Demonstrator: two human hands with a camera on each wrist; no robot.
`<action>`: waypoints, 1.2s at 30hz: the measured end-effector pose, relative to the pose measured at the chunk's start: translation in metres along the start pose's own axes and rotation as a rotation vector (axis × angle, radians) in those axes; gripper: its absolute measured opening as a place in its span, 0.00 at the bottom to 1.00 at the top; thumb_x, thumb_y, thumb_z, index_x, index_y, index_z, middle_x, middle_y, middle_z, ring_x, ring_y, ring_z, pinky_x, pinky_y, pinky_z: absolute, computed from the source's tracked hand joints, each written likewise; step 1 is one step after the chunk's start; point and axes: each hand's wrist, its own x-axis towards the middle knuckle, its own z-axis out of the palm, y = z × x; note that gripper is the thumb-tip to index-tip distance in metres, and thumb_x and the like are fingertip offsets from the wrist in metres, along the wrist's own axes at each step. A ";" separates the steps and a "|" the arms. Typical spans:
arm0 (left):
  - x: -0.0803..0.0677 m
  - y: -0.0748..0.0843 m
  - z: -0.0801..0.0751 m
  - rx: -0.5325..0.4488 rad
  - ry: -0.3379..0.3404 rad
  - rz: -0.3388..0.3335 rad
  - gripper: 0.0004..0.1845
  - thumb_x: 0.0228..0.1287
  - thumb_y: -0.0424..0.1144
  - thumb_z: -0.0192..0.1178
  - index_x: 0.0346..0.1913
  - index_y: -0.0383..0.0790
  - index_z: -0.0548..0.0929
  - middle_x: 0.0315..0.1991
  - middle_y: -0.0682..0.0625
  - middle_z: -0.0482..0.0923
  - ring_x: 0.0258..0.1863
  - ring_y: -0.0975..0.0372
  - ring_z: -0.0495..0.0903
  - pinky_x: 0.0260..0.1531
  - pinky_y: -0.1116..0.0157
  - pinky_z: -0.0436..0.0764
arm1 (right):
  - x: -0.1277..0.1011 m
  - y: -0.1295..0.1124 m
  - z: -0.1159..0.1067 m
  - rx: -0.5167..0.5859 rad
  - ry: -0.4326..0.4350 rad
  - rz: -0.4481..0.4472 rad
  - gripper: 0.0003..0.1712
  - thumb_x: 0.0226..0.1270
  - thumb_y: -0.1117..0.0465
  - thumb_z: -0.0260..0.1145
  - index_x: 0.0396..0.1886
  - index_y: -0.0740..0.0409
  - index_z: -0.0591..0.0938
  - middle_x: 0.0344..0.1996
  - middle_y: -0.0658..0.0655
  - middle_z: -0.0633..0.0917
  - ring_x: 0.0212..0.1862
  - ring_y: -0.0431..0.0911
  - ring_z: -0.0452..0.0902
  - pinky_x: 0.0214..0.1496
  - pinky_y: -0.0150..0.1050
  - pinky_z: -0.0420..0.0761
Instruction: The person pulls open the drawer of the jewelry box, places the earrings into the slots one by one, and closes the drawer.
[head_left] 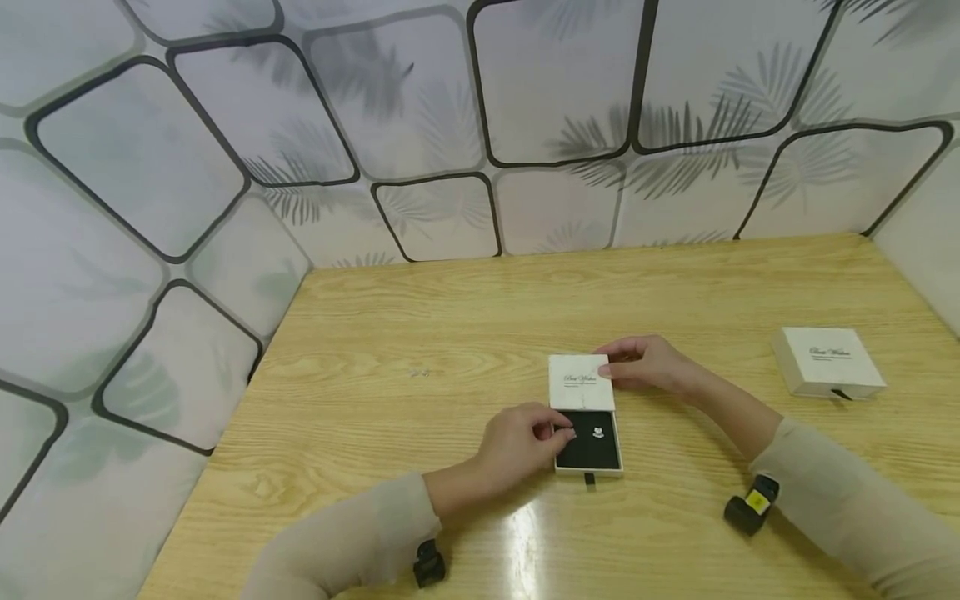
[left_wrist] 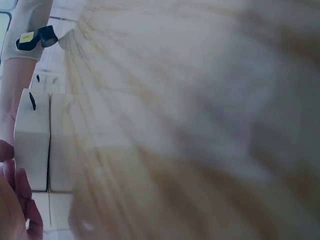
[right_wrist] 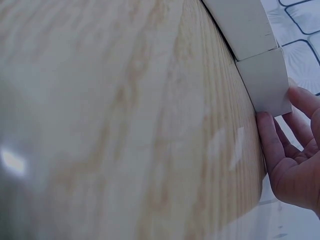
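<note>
A white "Best Wishes" slide-out jewelry box (head_left: 581,383) lies on the table with its drawer (head_left: 588,473) pulled toward me. On the drawer's black insert (head_left: 592,454) sits a small silvery stud-like piece (head_left: 597,432). My left hand (head_left: 521,442) reaches over the insert's left side, thumb and forefinger tips close together; anything tiny between them is too small to make out. My right hand (head_left: 648,364) grips the sleeve's far right corner. In the right wrist view, thumb and fingers stand on opposite sides of the box (right_wrist: 267,82). The left wrist view shows the box (left_wrist: 32,140) beside left fingertips.
A second white box (head_left: 828,358), closed, with a black pull tab, stands at the right. Two tiny shiny pieces (head_left: 418,372) lie on the wooden table (head_left: 360,325) at left. Patterned walls border the table's back and left. Both wrists wear black cameras.
</note>
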 end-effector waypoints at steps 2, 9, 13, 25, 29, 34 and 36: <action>-0.001 0.000 -0.002 -0.053 0.000 -0.032 0.04 0.58 0.42 0.65 0.34 0.47 0.87 0.21 0.61 0.73 0.21 0.73 0.69 0.22 0.76 0.70 | 0.000 0.000 0.000 0.003 0.000 0.002 0.31 0.60 0.60 0.70 0.58 0.73 0.72 0.48 0.62 0.80 0.44 0.40 0.80 0.48 0.36 0.82; -0.002 0.001 -0.014 -0.269 -0.050 -0.168 0.05 0.58 0.40 0.65 0.32 0.42 0.86 0.22 0.57 0.77 0.22 0.70 0.72 0.22 0.75 0.72 | 0.000 0.001 0.001 -0.016 -0.002 -0.006 0.31 0.59 0.60 0.70 0.58 0.73 0.73 0.49 0.63 0.80 0.44 0.40 0.80 0.48 0.36 0.82; -0.001 0.004 -0.022 -0.411 -0.140 -0.292 0.07 0.57 0.39 0.66 0.33 0.37 0.86 0.24 0.50 0.82 0.21 0.69 0.73 0.20 0.75 0.73 | 0.000 0.001 0.002 -0.031 0.004 -0.007 0.31 0.59 0.59 0.70 0.58 0.72 0.73 0.49 0.63 0.80 0.44 0.40 0.80 0.48 0.36 0.82; -0.014 0.017 -0.033 -0.816 -0.455 -0.657 0.14 0.61 0.40 0.62 0.43 0.31 0.84 0.36 0.39 0.85 0.27 0.61 0.85 0.32 0.60 0.85 | 0.001 0.000 0.001 -0.016 0.005 0.000 0.32 0.59 0.59 0.71 0.58 0.72 0.73 0.47 0.60 0.81 0.43 0.40 0.80 0.48 0.36 0.82; -0.019 0.018 -0.030 -0.937 -0.511 -0.739 0.16 0.64 0.37 0.59 0.48 0.28 0.81 0.42 0.36 0.83 0.36 0.56 0.86 0.40 0.58 0.84 | 0.001 0.000 0.001 -0.012 0.000 0.001 0.32 0.59 0.59 0.71 0.59 0.73 0.73 0.46 0.59 0.82 0.44 0.39 0.80 0.48 0.36 0.82; -0.027 0.018 -0.022 -1.065 -0.598 -0.836 0.16 0.69 0.34 0.53 0.54 0.27 0.77 0.52 0.33 0.77 0.52 0.49 0.79 0.51 0.56 0.79 | 0.001 0.000 0.001 -0.021 0.010 -0.002 0.32 0.59 0.59 0.70 0.58 0.73 0.73 0.47 0.61 0.81 0.44 0.39 0.80 0.48 0.35 0.82; -0.030 0.018 -0.017 -1.119 -0.626 -0.876 0.15 0.70 0.33 0.51 0.53 0.28 0.77 0.54 0.33 0.75 0.57 0.48 0.75 0.55 0.56 0.76 | 0.001 0.001 0.000 -0.023 0.015 -0.003 0.31 0.59 0.59 0.70 0.58 0.73 0.73 0.49 0.62 0.80 0.44 0.39 0.80 0.48 0.35 0.82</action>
